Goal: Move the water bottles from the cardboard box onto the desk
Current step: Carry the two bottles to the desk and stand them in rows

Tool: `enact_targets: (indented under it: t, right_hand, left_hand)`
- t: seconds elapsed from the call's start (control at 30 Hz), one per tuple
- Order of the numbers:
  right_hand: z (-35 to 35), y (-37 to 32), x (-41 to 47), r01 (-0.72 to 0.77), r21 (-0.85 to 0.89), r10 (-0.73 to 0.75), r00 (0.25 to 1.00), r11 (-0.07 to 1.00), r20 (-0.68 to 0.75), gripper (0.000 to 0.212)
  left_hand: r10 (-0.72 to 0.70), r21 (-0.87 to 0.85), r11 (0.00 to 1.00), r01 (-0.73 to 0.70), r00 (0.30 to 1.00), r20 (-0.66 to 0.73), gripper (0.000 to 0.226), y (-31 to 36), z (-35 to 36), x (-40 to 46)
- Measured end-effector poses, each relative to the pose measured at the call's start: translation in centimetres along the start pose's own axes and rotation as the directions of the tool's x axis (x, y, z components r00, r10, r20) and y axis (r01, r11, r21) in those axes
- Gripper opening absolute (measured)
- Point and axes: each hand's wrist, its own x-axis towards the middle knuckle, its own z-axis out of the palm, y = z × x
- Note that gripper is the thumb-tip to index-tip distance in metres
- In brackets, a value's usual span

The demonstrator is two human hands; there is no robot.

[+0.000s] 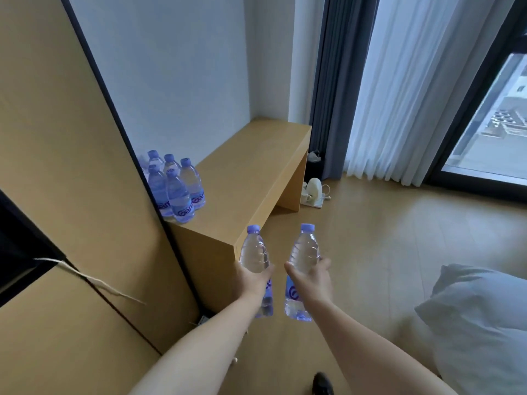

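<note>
My left hand (253,279) grips a clear water bottle (254,253) with a purple cap, held upright in front of the desk's near end. My right hand (312,276) grips a second such bottle (304,252), also upright, just to the right over the floor. The wooden desk (248,172) runs along the wall ahead. Several water bottles (178,186) with purple caps and labels stand grouped at the desk's near left corner against the wardrobe. The cardboard box is out of view.
A tall wooden wardrobe (57,166) fills the left side. White pillows (479,317) on a bed lie at the lower right. Curtains (399,95) and a glass door stand at the back right. Small white items (313,192) sit on the floor beyond the desk.
</note>
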Motion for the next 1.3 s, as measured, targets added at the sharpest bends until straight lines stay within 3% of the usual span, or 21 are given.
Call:
enact_targets:
  t: [0.27, 0.47, 0.83, 1.17, 1.3]
  right_hand:
    - [2.9, -6.1, 13.5, 0.154, -0.024, -0.138, 0.938, 0.988, 0.319, 0.071]
    - [5.8, -12.3, 20.3, 0.315, -0.056, -0.241, 0.819, 0.948, 0.52, 0.07]
    - [14.1, -19.3, 25.8, 0.483, -0.041, -0.284, 0.58, 0.875, 0.763, 0.059]
    - [19.4, -23.1, 29.0, 0.586, -0.02, -0.269, 0.403, 0.81, 0.875, 0.059]
    - [21.1, -23.5, 29.0, 0.63, 0.004, -0.265, 0.321, 0.777, 0.909, 0.062]
  left_hand:
    - [-0.047, -0.137, 0.99, 0.024, 0.986, -0.161, 0.076, 4.8, 3.2, 9.5]
    - [-0.155, -0.267, 0.96, 0.083, 0.954, -0.258, 0.067, 7.2, 2.8, 13.6]
    - [-0.168, -0.479, 0.878, -0.008, 0.931, -0.324, 0.048, 8.0, -2.3, 20.2]
    - [-0.166, -0.386, 0.922, 0.022, 0.924, -0.343, 0.064, 8.0, -5.3, 25.3]
    - [-0.152, -0.321, 0.946, 0.037, 0.928, -0.341, 0.06, 8.1, -5.6, 25.5]
